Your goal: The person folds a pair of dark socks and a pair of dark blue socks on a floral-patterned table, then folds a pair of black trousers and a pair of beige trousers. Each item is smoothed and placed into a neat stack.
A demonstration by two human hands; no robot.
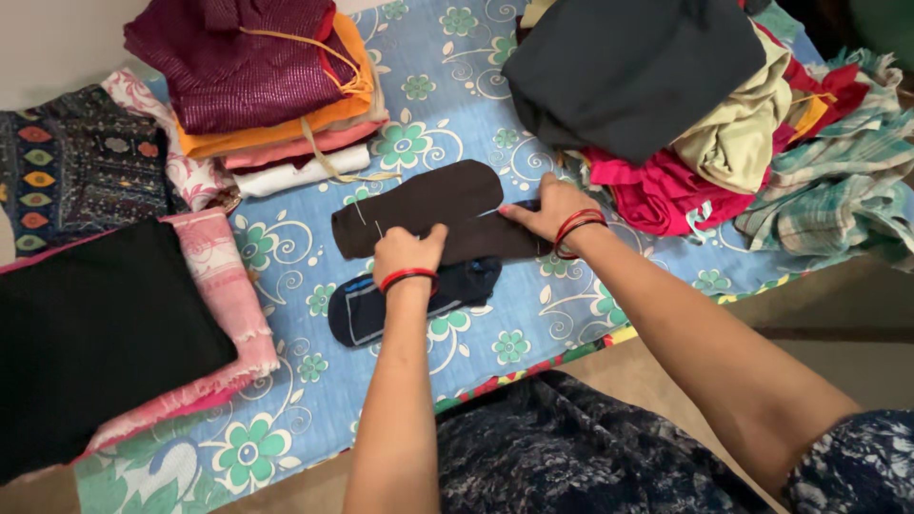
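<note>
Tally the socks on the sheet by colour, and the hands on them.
Brown socks: 2, laid flat, overlapping
Navy socks: 1 showing, partly under the left wrist
Hands: 2, left hand and right hand, both pressing on the brown socks
Total: 3 socks, 2 hands

On the bed sheet (571, 314), two socks (428, 214) lie just behind a third sock (409, 300), between a folded stack (276, 95) behind-left and a loose clothes heap (705, 105) right.
</note>
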